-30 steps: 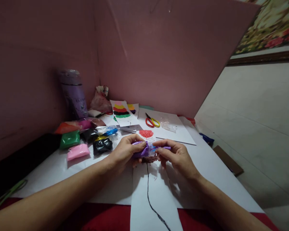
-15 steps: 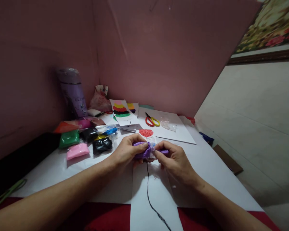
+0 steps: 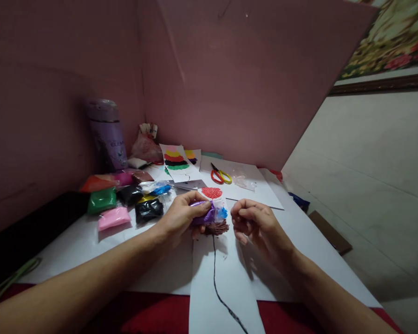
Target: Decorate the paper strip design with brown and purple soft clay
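My left hand (image 3: 184,214) grips a plastic bag of purple clay (image 3: 202,213), its clear end turned to the right. Under the bag lies a long white paper (image 3: 219,283). On this sheet I see a red textured heart-like shape (image 3: 212,192), a blue patch (image 3: 223,212), a brown textured patch (image 3: 218,227) and a thin black line (image 3: 218,294) curving toward me. Just right of the bag, apart from it, my right hand (image 3: 254,220) has its fingers curled and the tips together. Whether anything sits between those tips is hidden.
Several clay bags, among them a green one (image 3: 102,200) and a pink one (image 3: 114,219), lie at left. Behind stand a purple bottle (image 3: 107,134) and a colour-striped card (image 3: 176,160). Scissors (image 3: 220,175) and a clear plastic bag (image 3: 244,180) rest on white board (image 3: 264,192).
My right hand has come off the purple clay bag and moved right. The bag stays in my left hand, and the blue and brown patches now show more.
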`<state>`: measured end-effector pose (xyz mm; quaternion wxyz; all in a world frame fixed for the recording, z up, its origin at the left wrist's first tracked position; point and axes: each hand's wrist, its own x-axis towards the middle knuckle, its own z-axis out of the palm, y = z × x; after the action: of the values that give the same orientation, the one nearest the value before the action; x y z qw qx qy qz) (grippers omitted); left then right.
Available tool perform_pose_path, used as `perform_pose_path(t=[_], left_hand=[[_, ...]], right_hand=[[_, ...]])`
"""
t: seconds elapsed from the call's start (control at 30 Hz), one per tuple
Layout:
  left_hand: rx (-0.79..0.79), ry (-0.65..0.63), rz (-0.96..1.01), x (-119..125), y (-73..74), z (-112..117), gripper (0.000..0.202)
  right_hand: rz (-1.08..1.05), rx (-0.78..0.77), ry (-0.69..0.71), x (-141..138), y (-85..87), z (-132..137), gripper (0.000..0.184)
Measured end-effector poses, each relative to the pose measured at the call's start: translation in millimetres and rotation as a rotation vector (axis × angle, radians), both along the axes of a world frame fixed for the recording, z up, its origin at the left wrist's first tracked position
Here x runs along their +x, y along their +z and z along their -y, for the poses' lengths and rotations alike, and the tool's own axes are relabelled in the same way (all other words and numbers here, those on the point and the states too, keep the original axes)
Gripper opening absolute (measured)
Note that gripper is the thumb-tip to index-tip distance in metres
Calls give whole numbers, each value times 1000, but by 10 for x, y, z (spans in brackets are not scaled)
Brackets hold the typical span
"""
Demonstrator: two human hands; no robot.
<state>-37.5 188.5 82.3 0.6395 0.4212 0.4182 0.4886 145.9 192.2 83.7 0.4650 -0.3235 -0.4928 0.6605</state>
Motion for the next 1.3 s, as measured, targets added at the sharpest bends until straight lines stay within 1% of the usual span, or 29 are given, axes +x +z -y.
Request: perform_pose_path(t=[0.1,0.3,0.43,0.57,0.73,0.83,0.93,1.03,1.13,1.3], left_hand=[[-6,14,-7,3,20,13,18],[-24,26,-35,1,51,30,18],[-14,18,-29,0,60,32,18],[-30,27,-32,4,73,35,17],[-25,50,-38,0,71,32,21],[0,44,-36,-5,54,28,24],[20,36,-32,-7,44,24,26],[20,40,-29,-7,43,21,29],[33,36,-26,-9,41,19,30],[29,36,-26,-15,35,19,30]], right_hand=[[-20,-10,40,1,14,-19,7],[19,-29,150,6,22,-24,34],[-26,-92,174,-6,73,18,39],[-66,-66,121,-42,114,23,38],[-49,10,101,-17,48,-17,29],[-17,50,51,19,19,-24,29],[-3,85,8,25,29,-17,29],[7,112,5,3,49,-10,26],[28,113,-1,-16,53,-9,25],[57,53,-11,2,33,-35,24]])
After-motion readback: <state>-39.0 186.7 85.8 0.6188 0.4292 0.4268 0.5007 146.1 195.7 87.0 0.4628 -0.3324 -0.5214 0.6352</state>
